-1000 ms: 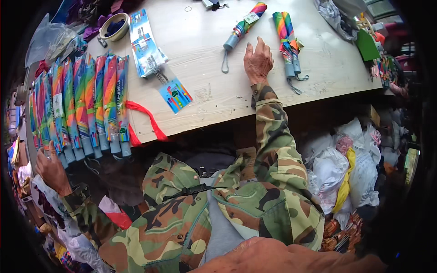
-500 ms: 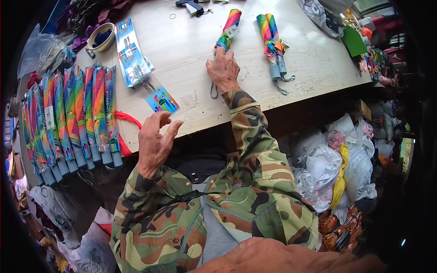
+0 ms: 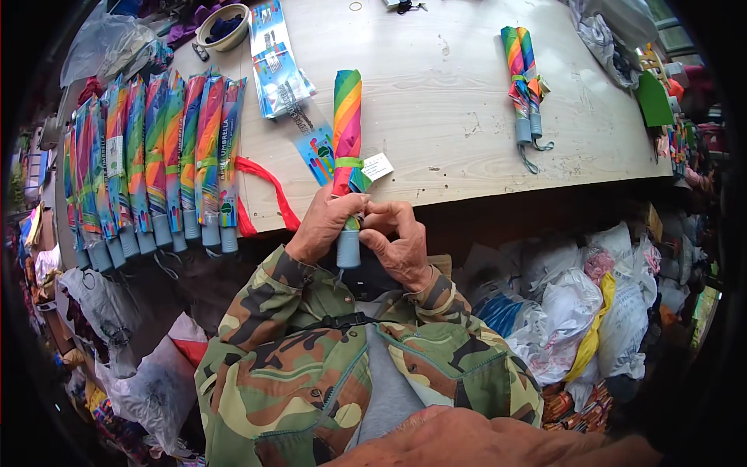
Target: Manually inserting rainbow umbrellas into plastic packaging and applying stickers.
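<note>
A folded rainbow umbrella (image 3: 347,124) with a grey handle and a white tag lies over the near edge of the wooden table (image 3: 451,101). My left hand (image 3: 323,226) and my right hand (image 3: 401,241) both grip it near the handle, close to my chest. A row of several folded rainbow umbrellas (image 3: 156,156) lies on the table at the left. Two more folded rainbow umbrellas (image 3: 523,78) lie at the right, away from both hands.
Blue printed packets (image 3: 276,62) and a red strap (image 3: 264,187) lie beside the row. A round bowl (image 3: 223,23) stands at the back. Plastic bags (image 3: 576,303) are piled on the floor at the right, more bags (image 3: 140,373) at the left.
My right hand has pulled one umbrella from the right of the table to the near edge. My left hand has come up from the left and taken hold of it too.
</note>
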Demonstrator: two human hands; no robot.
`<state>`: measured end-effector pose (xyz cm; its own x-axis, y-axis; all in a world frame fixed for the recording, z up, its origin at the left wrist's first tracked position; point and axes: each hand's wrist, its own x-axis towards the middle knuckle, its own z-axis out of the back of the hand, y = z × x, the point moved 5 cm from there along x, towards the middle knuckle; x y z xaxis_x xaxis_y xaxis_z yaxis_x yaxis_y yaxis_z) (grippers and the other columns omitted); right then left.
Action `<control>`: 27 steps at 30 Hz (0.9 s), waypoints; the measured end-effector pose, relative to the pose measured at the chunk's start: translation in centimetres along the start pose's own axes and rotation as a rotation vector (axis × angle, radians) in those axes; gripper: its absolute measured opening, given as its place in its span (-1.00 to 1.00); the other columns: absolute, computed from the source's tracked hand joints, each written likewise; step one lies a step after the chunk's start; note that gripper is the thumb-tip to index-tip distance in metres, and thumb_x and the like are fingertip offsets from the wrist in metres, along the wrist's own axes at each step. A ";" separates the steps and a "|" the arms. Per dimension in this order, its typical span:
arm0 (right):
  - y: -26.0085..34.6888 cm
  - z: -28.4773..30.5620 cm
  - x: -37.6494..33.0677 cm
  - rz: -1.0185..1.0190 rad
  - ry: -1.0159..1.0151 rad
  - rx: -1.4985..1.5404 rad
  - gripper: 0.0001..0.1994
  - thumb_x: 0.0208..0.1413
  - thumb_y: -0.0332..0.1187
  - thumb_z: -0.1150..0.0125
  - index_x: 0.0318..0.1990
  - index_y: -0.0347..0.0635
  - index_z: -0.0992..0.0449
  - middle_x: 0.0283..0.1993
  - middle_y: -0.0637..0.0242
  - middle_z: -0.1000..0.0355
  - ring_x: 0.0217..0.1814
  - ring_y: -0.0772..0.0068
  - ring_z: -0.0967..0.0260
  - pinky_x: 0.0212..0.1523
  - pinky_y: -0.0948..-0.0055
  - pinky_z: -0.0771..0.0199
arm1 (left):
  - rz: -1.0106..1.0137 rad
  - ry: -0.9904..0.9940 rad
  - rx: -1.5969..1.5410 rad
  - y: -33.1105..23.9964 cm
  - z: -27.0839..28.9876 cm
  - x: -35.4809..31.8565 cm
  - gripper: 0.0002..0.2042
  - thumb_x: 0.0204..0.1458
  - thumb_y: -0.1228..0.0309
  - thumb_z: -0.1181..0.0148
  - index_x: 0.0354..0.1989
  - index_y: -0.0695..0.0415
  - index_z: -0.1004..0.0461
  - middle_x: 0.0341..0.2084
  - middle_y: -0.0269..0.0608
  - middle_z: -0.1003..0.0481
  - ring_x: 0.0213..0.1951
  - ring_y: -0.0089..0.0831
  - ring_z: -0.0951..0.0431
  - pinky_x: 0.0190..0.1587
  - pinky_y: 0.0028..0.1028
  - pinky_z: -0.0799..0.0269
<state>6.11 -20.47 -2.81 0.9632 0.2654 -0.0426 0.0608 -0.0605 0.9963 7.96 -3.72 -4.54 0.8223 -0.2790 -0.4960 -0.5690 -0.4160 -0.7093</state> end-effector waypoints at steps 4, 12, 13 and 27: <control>1.1 5.7 7.9 -0.096 -0.296 0.295 -0.30 0.42 0.15 -0.33 0.25 -0.42 -0.37 0.05 0.11 -0.57 -0.07 0.39 -0.65 -0.01 0.41 -0.69 | -0.033 -0.051 0.369 -0.7 -1.1 -2.5 -0.64 0.21 0.36 -0.31 0.09 0.26 -0.41 -0.36 -0.21 -0.59 -0.34 -0.47 -0.61 -0.25 -0.41 -0.53; 2.7 4.7 14.4 -0.060 -0.085 0.902 -0.50 0.36 -0.39 -0.25 0.38 -0.31 -0.33 -0.35 0.30 -0.43 -0.40 0.35 -0.53 -0.26 0.16 -0.68 | -0.316 0.005 0.894 1.7 -1.6 -3.4 -0.41 0.18 0.23 -0.50 0.24 0.19 -0.32 -0.39 -0.19 -0.64 -0.36 -0.27 -0.70 -0.28 -0.13 -0.59; 2.4 4.8 14.4 -0.060 -0.086 0.905 -0.50 0.36 -0.39 -0.25 0.38 -0.31 -0.33 -0.35 0.30 -0.43 -0.40 0.35 -0.53 -0.26 0.16 -0.68 | -0.256 0.082 0.536 0.8 -2.4 -3.5 -0.42 0.19 0.21 -0.50 0.23 0.18 -0.32 -0.37 -0.17 -0.64 -0.36 -0.27 -0.70 -0.30 -0.14 -0.60; 1.7 0.7 12.3 -0.152 -0.151 0.239 -0.59 0.24 -0.41 -0.44 0.13 -0.42 -0.43 -0.41 0.31 -0.47 -0.55 0.49 -0.46 -0.49 0.45 -0.53 | -0.352 -0.235 1.277 2.3 -1.7 -3.9 -0.40 0.27 0.03 -0.43 0.14 0.29 -0.34 -0.40 0.23 -0.61 -0.24 0.25 -0.69 -0.23 0.08 -0.54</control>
<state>18.20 -17.94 -1.65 0.9652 0.1436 -0.2185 0.2498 -0.2605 0.9326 3.52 -5.09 -3.35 0.9776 -0.1177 -0.1747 -0.0450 0.6937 -0.7189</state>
